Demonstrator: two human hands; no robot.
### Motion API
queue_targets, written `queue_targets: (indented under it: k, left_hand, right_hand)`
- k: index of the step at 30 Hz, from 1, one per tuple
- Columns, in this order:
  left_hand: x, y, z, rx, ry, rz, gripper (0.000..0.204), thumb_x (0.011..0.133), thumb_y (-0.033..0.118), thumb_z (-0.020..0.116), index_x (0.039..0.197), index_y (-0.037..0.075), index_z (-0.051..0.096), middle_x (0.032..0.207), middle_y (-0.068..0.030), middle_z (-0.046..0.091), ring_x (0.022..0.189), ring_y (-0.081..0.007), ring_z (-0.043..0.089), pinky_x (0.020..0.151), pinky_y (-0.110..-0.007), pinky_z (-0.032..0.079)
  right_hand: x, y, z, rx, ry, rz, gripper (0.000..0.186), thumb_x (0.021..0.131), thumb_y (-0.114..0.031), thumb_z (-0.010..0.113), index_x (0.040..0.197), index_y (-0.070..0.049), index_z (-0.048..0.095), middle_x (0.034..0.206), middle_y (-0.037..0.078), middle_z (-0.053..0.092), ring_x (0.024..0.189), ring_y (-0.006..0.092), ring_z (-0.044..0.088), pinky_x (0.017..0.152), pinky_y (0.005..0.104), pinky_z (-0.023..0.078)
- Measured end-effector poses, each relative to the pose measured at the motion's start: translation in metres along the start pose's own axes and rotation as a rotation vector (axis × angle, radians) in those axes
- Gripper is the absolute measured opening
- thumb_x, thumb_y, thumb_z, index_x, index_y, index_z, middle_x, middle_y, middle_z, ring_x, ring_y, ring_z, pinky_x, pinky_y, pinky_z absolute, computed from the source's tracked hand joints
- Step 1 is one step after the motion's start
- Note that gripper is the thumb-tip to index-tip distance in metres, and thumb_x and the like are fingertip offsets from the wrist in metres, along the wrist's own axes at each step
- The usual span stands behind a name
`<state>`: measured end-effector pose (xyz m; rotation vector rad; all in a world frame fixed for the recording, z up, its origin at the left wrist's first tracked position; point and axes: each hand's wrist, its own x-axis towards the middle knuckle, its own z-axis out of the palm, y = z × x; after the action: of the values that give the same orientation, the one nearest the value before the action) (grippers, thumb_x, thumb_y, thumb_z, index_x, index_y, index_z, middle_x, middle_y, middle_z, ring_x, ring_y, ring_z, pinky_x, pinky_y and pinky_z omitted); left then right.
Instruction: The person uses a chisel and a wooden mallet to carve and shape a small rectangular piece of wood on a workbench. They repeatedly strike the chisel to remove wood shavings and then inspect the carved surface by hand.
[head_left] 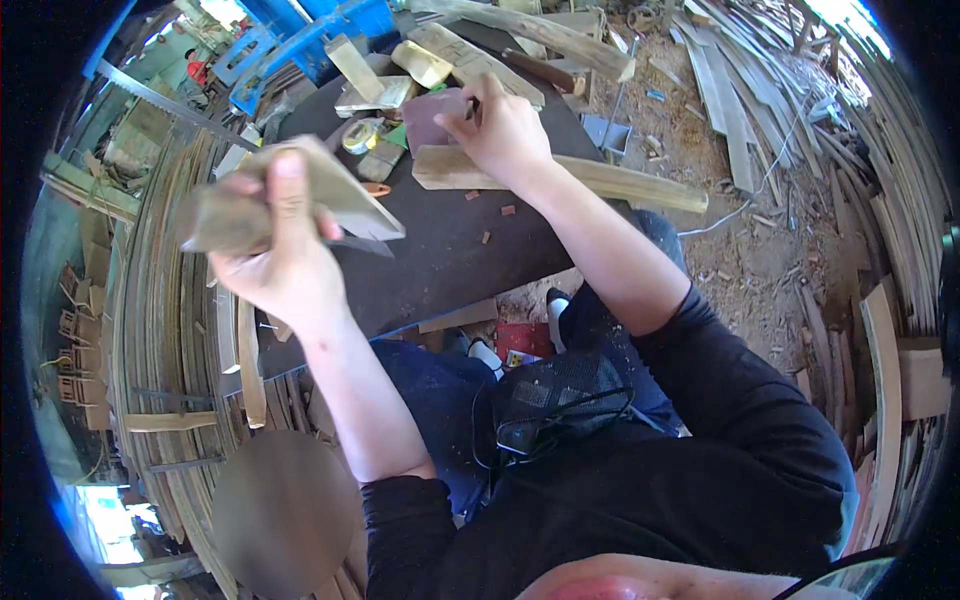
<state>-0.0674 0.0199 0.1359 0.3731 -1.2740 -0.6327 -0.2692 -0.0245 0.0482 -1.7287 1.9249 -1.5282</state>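
Note:
My left hand (285,235) is raised above the left side of the dark table and grips a flat, pale wooden piece (345,185), blurred by motion. Its thumb presses up against the wood. A thin, dark pointed shape shows below that piece; I cannot tell what it is. Over the far part of the table, my right hand (500,130) has its thumb and forefinger bent toward each other. What lies between them, if anything, is too small to name. The thumb overlaps a reddish-brown sheet (425,118), like sandpaper. Under the right wrist lies a long wooden bar (610,182).
The dark table (450,250) carries a tape roll (361,136), wood blocks (423,65) and small reddish scraps. A saw blade (180,100) stretches across the far left. Stacked wood strips (160,330) stand at left, loose boards (720,100) at right. A person in red (197,70) is far off.

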Motion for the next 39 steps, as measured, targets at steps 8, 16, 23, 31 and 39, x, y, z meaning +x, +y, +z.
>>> queue_targets:
  k: [8, 16, 23, 31, 39]
  left_hand:
    - [0.025, -0.021, -0.040, -0.385, 0.420, -0.355, 0.018, 0.097, 0.024, 0.073, 0.099, 0.012, 0.060, 0.088, -0.0019, 0.061, 0.061, -0.0079, 0.047, 0.047, -0.020, 0.035]
    - [0.017, -0.102, -0.088, -1.091, 0.630, -0.702, 0.015, 0.105, 0.014, 0.052, 0.101, 0.001, 0.057, 0.086, -0.0122, 0.063, 0.058, -0.0120, 0.060, 0.050, -0.019, 0.059]
    - [-0.026, -0.101, -0.043, -0.244, 0.000, -1.030, 0.026, 0.094, 0.020, 0.073, 0.111, 0.004, 0.061, 0.101, -0.0119, 0.065, 0.089, -0.0214, 0.070, 0.054, -0.028, 0.055]
    - [0.010, -0.128, -0.057, 1.319, -0.661, -0.511, 0.049, 0.090, 0.042, 0.075, 0.107, -0.003, 0.065, 0.114, -0.0290, 0.065, 0.105, -0.0354, 0.070, 0.081, -0.043, 0.058]
    - [0.022, -0.164, -0.061, 1.546, -0.517, -0.203, 0.051, 0.083, 0.037, 0.080, 0.121, 0.009, 0.061, 0.128, -0.0224, 0.058, 0.117, -0.0415, 0.062, 0.095, -0.049, 0.053]
  right_hand:
    - [0.000, 0.008, 0.006, 0.159, 0.062, -0.341, 0.028, 0.084, -0.012, 0.079, 0.107, -0.009, 0.065, 0.077, 0.008, 0.060, 0.064, 0.0214, 0.055, 0.063, 0.0325, 0.048]
    - [-0.021, -0.009, 0.027, 0.252, -0.154, -0.769, 0.065, 0.077, -0.034, 0.087, 0.134, -0.020, 0.061, 0.106, 0.008, 0.070, 0.091, 0.0300, 0.070, 0.081, 0.0420, 0.057]
    - [-0.016, -0.012, 0.015, 0.851, -0.106, -0.388, 0.034, 0.103, -0.021, 0.063, 0.132, -0.004, 0.059, 0.107, 0.009, 0.069, 0.088, 0.0153, 0.067, 0.067, 0.0286, 0.056]
    - [0.009, 0.016, 0.023, 0.774, 0.311, -0.110, 0.032, 0.095, -0.002, 0.067, 0.121, -0.001, 0.049, 0.103, 0.015, 0.062, 0.083, 0.0213, 0.071, 0.066, 0.0329, 0.063]
    - [0.008, 0.016, 0.026, 0.625, 0.221, -0.096, 0.049, 0.087, 0.004, 0.074, 0.128, 0.001, 0.049, 0.107, 0.013, 0.066, 0.082, 0.0174, 0.071, 0.071, 0.0291, 0.061]
